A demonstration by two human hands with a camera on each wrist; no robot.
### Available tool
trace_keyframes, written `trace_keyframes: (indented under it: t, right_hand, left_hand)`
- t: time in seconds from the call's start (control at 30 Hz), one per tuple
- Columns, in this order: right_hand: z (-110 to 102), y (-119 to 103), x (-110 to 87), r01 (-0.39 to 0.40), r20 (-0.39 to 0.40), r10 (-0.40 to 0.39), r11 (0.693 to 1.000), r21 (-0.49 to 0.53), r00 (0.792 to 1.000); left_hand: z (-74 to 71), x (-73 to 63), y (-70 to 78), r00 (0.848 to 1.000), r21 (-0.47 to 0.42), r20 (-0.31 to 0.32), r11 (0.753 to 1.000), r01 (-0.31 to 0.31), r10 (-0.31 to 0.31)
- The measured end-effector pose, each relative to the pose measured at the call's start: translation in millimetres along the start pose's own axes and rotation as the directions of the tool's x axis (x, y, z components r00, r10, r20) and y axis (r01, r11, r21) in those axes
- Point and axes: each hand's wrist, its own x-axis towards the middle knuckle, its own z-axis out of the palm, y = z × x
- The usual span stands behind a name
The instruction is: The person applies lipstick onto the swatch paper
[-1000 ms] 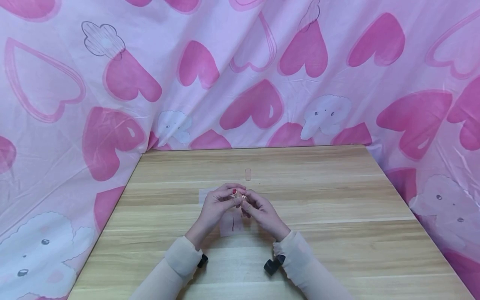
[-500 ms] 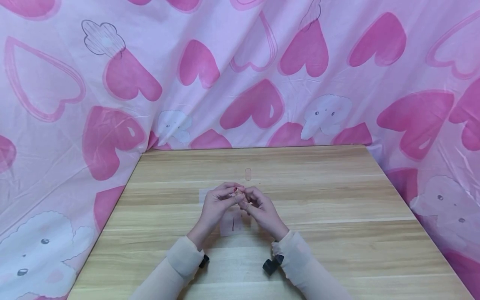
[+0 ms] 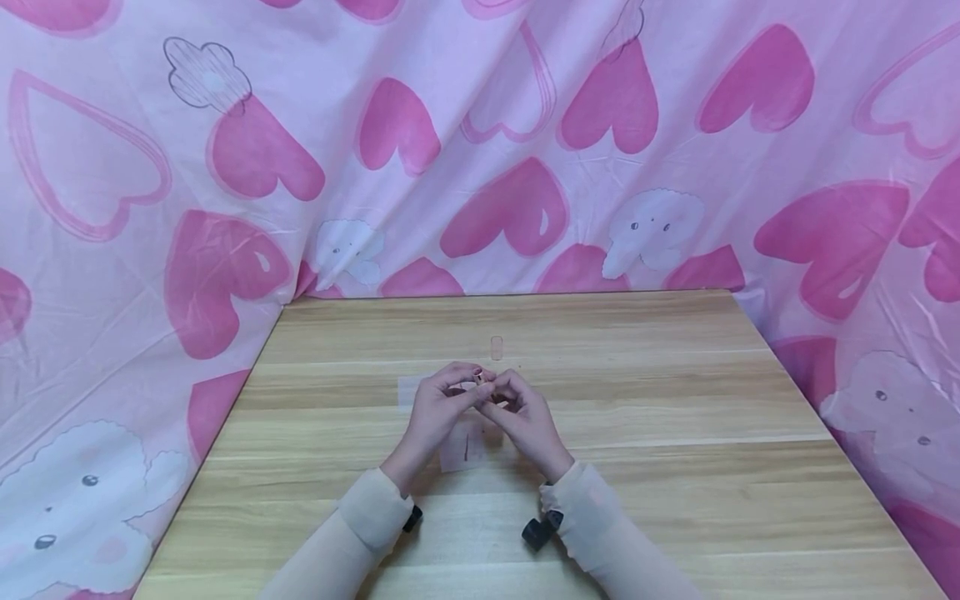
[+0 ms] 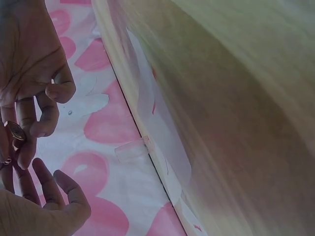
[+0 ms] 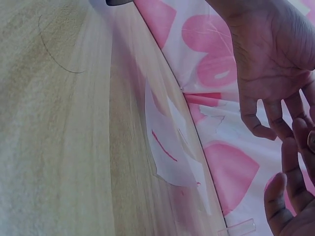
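Note:
My left hand [image 3: 435, 410] and right hand [image 3: 534, 423] meet above the middle of the table. Between their thumbs and fingertips both pinch a small gold-coloured lipstick [image 3: 480, 377], tilted, its upper end showing above the left thumb. The fingers cover most of it. In the left wrist view the lipstick [image 4: 16, 131] shows as a dark oval end with a metallic rim, among the left fingers. Below the hands lies a thin white paper [image 3: 459, 461] with a red stroke on it. Another pale paper [image 3: 406, 392] is partly hidden behind the left hand.
A clear rectangular plastic piece [image 3: 497, 348] lies on the wooden table [image 3: 675, 400] beyond the hands. A pink curtain [image 3: 502, 208] with hearts stands along the table's back and sides. A dark hair-like strand [image 5: 54, 56] appears on the wood in the right wrist view.
The lipstick's red end, facing the head view a second ago, has turned away, upward and right, leaving its gold side visible. Both hands have shifted slightly, wrists drawing closer together.

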Motion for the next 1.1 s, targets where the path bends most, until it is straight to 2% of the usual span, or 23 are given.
trace_keyframes:
  t: [0.17,0.3,0.37,0.43,0.5,0.57,0.63,0.7,0.73,0.77,0.83,0.9,0.93,1.0,1.03,1.1]
  right_hand:
    - [-1,-6,1.1,-0.045,-0.034,0.044,0.999,-0.019,0.998]
    - [-4,-12,0.2,-0.044,-0.029,0.045,0.999,0.015,0.999]
    - [-6,-10,0.2,-0.05,-0.04,0.051,0.998,0.028,0.998]
    - [-9,-6,1.3,-0.061,-0.062,0.063,0.998,0.031,0.996]
    - [-11,-3,2.3,-0.072,-0.08,0.074,0.997,0.035,0.994]
    - [-13,0,3.1,-0.079,-0.089,0.083,0.996,0.044,0.993]
    - [-14,1,3.6,-0.087,-0.087,0.091,0.995,0.054,0.992]
    - [-15,3,4.0,-0.094,-0.086,0.099,0.994,0.061,0.991]
    - [-16,3,4.2,-0.099,-0.086,0.104,0.993,0.063,0.991]
    - [-16,4,4.5,-0.101,-0.087,0.106,0.993,0.06,0.991]
    - [-17,5,5.1,-0.105,-0.088,0.11,0.993,0.057,0.99]
    - [-17,5,5.9,-0.109,-0.087,0.115,0.992,0.06,0.99]
    - [-17,4,6.2,-0.113,-0.086,0.118,0.992,0.06,0.989]
    - [-16,2,6.6,-0.118,-0.08,0.122,0.991,0.063,0.989]
    - [-16,-2,6.2,-0.121,-0.076,0.126,0.991,0.065,0.989]
    - [-16,-10,5.4,-0.124,-0.069,0.128,0.99,0.065,0.989]
  left_hand:
    - [1.5,4.0,1.9,0.999,0.006,0.028,1.0,0.021,-0.022]
    - [-1.9,12.3,1.5,0.993,0.066,0.12,0.998,0.013,-0.021]
    - [-6.0,19.7,-0.5,0.981,0.11,0.192,0.994,-0.007,-0.014]
    - [-11.6,28.5,-3.2,0.964,0.157,0.267,0.987,-0.027,-0.016]
    - [-18.2,39.1,-7.8,0.949,0.199,0.314,0.979,-0.045,-0.02]
    - [-23.7,50.7,-11.8,0.948,0.257,0.317,0.965,-0.051,-0.034]
    - [-27.1,63.4,-16.0,0.956,0.333,0.288,0.941,-0.054,-0.047]
    - [-27.3,76.2,-19.6,0.967,0.441,0.247,0.896,-0.05,-0.068]
    - [-25.9,82.8,-21.1,0.969,0.505,0.234,0.861,-0.055,-0.076]
    - [-24.2,89.1,-23.0,0.97,0.569,0.23,0.82,-0.064,-0.084]
    - [-19.4,100.8,-28.2,0.965,0.693,0.239,0.714,-0.093,-0.106]
    - [-13.7,110.6,-34.0,0.959,0.779,0.254,0.615,-0.124,-0.128]
    - [-10.8,114.6,-37.1,0.956,0.807,0.262,0.574,-0.141,-0.134]
    - [-5.7,120.6,-43.3,0.953,0.84,0.265,0.521,-0.153,-0.146]
    - [-3.4,122.5,-45.7,0.954,0.846,0.262,0.51,-0.153,-0.148]
    - [0.3,125.4,-48.9,0.957,0.85,0.253,0.506,-0.148,-0.145]
